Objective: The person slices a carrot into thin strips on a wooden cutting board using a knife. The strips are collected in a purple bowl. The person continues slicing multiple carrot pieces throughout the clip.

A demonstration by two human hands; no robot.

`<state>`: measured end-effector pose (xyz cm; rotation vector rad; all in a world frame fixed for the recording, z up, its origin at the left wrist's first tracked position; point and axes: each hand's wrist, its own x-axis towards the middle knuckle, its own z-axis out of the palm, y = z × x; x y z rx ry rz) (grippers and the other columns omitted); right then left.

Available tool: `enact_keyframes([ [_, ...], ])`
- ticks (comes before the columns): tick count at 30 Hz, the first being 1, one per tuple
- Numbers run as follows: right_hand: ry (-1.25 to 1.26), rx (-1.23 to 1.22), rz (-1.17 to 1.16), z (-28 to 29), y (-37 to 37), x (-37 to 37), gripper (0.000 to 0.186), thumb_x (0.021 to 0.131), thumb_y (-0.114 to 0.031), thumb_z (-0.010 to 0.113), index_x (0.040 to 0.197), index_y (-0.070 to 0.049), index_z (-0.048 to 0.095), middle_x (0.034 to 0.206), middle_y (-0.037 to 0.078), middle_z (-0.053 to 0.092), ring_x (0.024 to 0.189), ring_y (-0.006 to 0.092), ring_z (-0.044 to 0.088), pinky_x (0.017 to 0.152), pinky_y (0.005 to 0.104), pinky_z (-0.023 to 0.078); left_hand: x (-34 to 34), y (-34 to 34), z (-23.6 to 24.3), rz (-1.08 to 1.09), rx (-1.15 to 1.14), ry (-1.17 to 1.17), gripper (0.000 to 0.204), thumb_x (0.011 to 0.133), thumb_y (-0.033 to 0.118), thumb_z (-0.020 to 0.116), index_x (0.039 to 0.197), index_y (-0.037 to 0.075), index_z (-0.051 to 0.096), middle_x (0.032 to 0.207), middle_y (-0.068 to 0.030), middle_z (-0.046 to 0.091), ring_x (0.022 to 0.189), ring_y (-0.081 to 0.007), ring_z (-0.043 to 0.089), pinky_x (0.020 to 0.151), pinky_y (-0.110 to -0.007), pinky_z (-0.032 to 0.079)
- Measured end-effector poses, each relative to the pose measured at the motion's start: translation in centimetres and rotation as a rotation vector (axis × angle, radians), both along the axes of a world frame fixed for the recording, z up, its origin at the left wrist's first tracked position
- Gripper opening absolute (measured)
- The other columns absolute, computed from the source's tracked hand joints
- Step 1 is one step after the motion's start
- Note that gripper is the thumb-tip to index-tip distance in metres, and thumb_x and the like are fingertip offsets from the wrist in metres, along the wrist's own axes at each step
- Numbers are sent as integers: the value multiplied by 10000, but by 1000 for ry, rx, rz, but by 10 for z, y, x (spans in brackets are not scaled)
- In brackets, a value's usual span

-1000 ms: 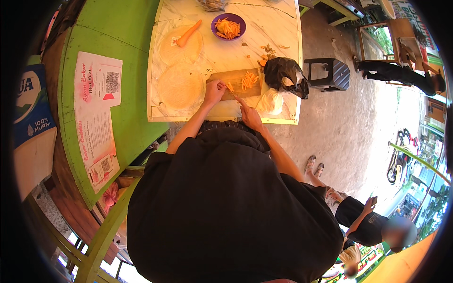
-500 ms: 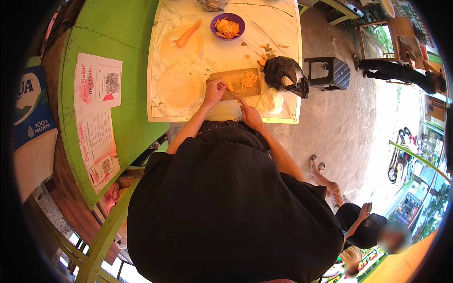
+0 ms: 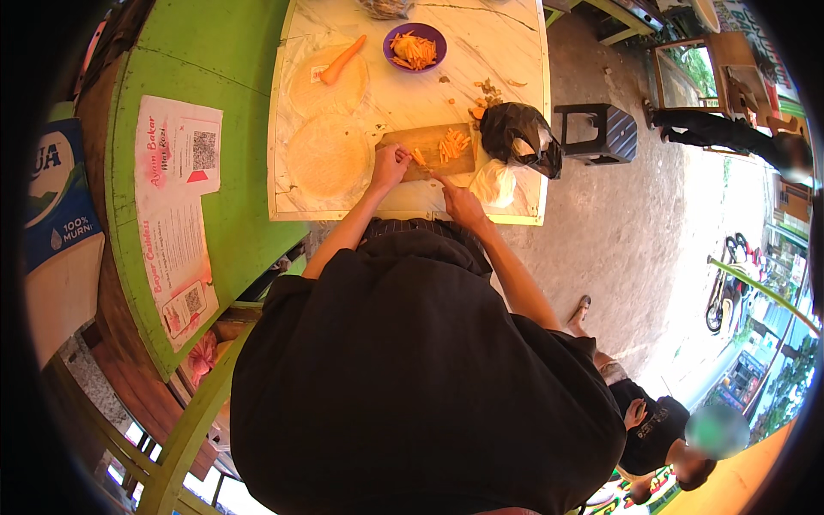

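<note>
Head view: marble-patterned table (image 3: pixel 412 101) before us, a green surface (image 3: pixel 245 60) to our left, a black stool (image 3: pixel 611 136) on the floor to the right. On the table's near part we note a wooden cutting board (image 3: pixel 400 137). Our left hand (image 3: pixel 392 166) is at its left end, fingers bent and drawn together at a carrot piece (image 3: pixel 419 158); too small to tell whether they pinch it. Our right hand (image 3: pixel 463 206) is closed around a knife (image 3: pixel 436 177), which slants up-left toward that piece. Cut carrot sticks (image 3: pixel 453 146) lie loose on the board, right of the piece. Farther off, we see a purple bowl (image 3: pixel 444 53) holding more sticks, and a whole carrot (image 3: pixel 345 61) to its left. A black plastic bag (image 3: pixel 506 127) sits just right of the board, a white bundle (image 3: pixel 493 185) nearer us.
</note>
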<state>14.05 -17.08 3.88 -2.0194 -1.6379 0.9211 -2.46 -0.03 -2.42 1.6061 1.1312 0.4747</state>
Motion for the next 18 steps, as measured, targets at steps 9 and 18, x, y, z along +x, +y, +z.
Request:
enact_keyframes([
  [9, 18, 43, -5, -8, -1, 2, 546, 1016, -127, 482, 1548, -230, 420, 706, 303, 630, 666, 514, 625, 620, 593, 482, 1, -1, 6, 15, -61, -16, 97, 885, 13, 743, 928, -57, 691, 817, -124, 680, 723, -186, 633, 683, -325, 535],
  [18, 73, 27, -28, -16, -2, -1, 512, 1009, -93, 479, 1509, -195, 447, 840, 325, 659, 782, 535, 634, 689, 593, 488, -1, -4, 2, -10, 70, -22, 98, 932, 46, 722, 959, -43, 692, 766, -82, 656, 659, -143, 639, 620, -294, 526],
])
